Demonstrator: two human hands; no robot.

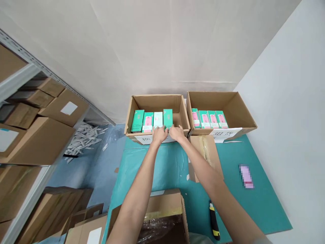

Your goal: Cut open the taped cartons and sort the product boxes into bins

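Note:
An open cardboard carton [157, 99] stands at the far side of the green table, with several small boxes in a row inside. At the row's right end is a plain green box [168, 118]. My left hand [159, 134] and my right hand [177, 133] reach over the carton's front rim. Their bent fingers meet at the lower end of this green box and appear to grip it; the contact is partly hidden. Left of it stand a pale box [158, 118], a green-and-pink box [148, 121] and another green box [137, 120].
A second carton [243, 112] on the right holds several green-and-pink boxes [204, 118]. On the table lie a flattened cardboard piece [213, 152], a pixelated pink item [246, 176] and a black-and-yellow cutter [214, 218]. An open carton [165, 201] is nearest me. Shelves with cartons [38, 139] rise at left.

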